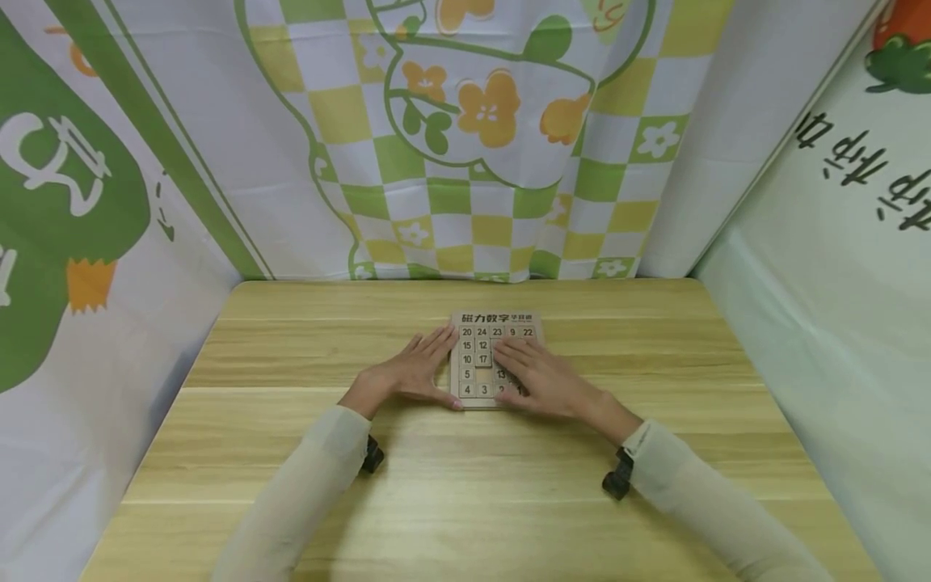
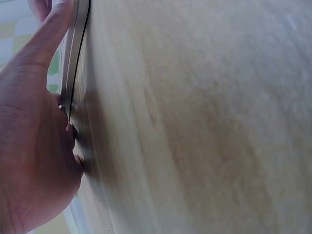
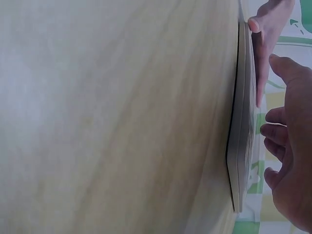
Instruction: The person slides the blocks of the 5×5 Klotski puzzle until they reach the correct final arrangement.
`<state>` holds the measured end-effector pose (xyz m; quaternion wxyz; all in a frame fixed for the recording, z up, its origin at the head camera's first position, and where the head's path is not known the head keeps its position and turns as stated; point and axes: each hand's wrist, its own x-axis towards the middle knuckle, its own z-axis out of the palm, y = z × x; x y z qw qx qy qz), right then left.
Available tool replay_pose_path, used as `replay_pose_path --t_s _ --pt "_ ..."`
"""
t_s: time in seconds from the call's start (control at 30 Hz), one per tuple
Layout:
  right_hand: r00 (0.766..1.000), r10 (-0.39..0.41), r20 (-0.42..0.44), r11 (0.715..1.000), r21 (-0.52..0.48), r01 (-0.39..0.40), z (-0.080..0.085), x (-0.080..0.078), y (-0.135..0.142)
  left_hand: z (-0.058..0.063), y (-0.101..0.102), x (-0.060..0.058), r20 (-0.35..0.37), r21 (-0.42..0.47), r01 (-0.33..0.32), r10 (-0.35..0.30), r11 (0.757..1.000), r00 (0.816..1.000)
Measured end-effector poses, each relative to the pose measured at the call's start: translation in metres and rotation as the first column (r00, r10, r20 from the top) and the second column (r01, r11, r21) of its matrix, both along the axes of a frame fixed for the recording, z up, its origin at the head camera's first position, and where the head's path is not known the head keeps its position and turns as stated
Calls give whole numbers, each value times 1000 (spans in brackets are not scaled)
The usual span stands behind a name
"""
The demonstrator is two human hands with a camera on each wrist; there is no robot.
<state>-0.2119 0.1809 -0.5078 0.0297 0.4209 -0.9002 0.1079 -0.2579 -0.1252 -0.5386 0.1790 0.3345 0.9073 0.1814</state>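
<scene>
Both hands are at a number sliding puzzle [image 1: 454, 368] near the middle of the far half of a wood-grain table [image 1: 465, 517]. Its left side lies beside the left hand [image 1: 410, 373], whose fingers are extended toward the upper edge, with the thumb spread to the lower corner; the hand frames that side without curling round it. Above the right part of the grid, the right hand [image 1: 554, 388] reaches across with fingers extended and gripping nothing; whether each fingertip presses a tile cannot be told.

Inside the tray, numbered tiles stand in rows. The top row reads 20, 24, 23, 9, 22; below, 15 and 12, then 10 and 17 show before the right hand covers the rest. Next come 5, a bare cell [image 1: 483, 375] just below the 17 tile [image 1: 483, 359], and 13. The nearest row shows 4, 3 and a partly covered 2.

The puzzle lies flat, its printed heading [image 1: 497, 318] at the far edge and its digits upright for the person. With that heading strip above the grid, its long axis appears to run away from the person.
</scene>
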Motion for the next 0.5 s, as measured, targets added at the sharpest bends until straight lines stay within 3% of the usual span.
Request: replay_pose_path --t_s 0.2,0.5 --pt "1000 11 29 1000 -13 -11 -2 4 -5 19 2 7 26 -16 7 -6 1000 1000" --pt "999 29 45 1000 6 -30 -2 9 -13 23 5 11 -32 -104 4 -8 995 999"
